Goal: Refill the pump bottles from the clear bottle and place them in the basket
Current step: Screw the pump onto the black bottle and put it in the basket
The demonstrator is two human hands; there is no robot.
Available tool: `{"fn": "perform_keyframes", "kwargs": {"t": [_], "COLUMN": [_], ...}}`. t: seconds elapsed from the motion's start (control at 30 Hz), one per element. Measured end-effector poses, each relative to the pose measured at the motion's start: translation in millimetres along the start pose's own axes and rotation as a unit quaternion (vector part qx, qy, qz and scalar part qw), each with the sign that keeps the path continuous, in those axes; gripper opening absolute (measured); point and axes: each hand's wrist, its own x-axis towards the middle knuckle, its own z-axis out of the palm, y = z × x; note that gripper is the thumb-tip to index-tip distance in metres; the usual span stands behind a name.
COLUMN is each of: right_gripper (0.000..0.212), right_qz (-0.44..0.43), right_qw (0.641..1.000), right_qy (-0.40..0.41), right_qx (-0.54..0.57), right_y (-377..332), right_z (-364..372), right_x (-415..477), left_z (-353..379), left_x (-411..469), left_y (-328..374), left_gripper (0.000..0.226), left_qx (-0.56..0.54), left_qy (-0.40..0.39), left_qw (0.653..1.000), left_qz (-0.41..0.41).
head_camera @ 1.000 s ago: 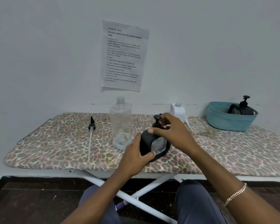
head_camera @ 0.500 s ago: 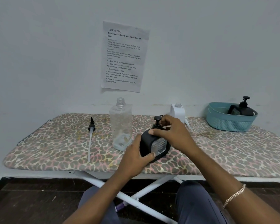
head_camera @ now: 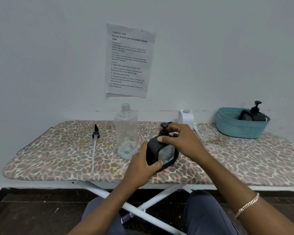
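Observation:
A black pump bottle point(head_camera: 161, 152) with a clear ribbed window stands near the front edge of the ironing board. My left hand point(head_camera: 141, 165) grips its lower body from the left. My right hand point(head_camera: 178, 139) curls round the neck under the black pump head point(head_camera: 164, 125). Just to the left stands the clear bottle point(head_camera: 126, 131), uncapped, with only a little liquid at its bottom. A teal basket point(head_camera: 234, 127) at the back right holds another black pump bottle point(head_camera: 253, 114). A white bottle point(head_camera: 185, 118) without a pump stands at the back, behind my right hand.
A loose black pump point(head_camera: 95, 145) with a long white tube lies on the leopard-print ironing board point(head_camera: 49, 155) at the left. A printed sheet point(head_camera: 129, 60) hangs on the wall. The board's white legs point(head_camera: 143, 211) cross in front of my knees.
My right hand has shifted slightly on the pump collar. My left hand and the bottle have stayed put.

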Motion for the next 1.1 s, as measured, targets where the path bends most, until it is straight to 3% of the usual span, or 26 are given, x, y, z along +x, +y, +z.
{"fn": "perform_keyframes", "kwargs": {"t": [0.13,0.4,0.63,0.77,1.0,1.1], "right_gripper": [0.024,0.020,0.032,0.024,0.017,0.024], "right_qz": [-0.009,-0.005,0.034,0.007,0.005,0.020], "right_qw": [0.999,0.998,0.997,0.993,1.000,0.998], "right_qy": [0.027,-0.068,0.052,0.115,-0.002,-0.006], "right_qx": [-0.016,0.014,0.044,0.039,0.017,0.053], "right_y": [-1,-3,-5,-5,-5,-4], "right_z": [11,-10,6,21,5,4], "right_x": [-2,1,-5,-14,-7,-6], "left_z": [0,1,4,5,3,4], "left_x": [0,0,-2,-5,-3,-3], "left_y": [0,0,4,8,8,8], "left_gripper": [0.051,0.048,0.047,0.052,0.049,0.048], "left_qx": [-0.002,0.001,-0.006,-0.008,-0.007,-0.004], "left_qy": [-0.002,-0.001,0.024,0.033,0.021,0.025], "left_qw": [1.000,1.000,1.000,0.999,1.000,1.000], "left_qz": [-0.001,0.000,0.002,0.008,0.002,0.003]}}
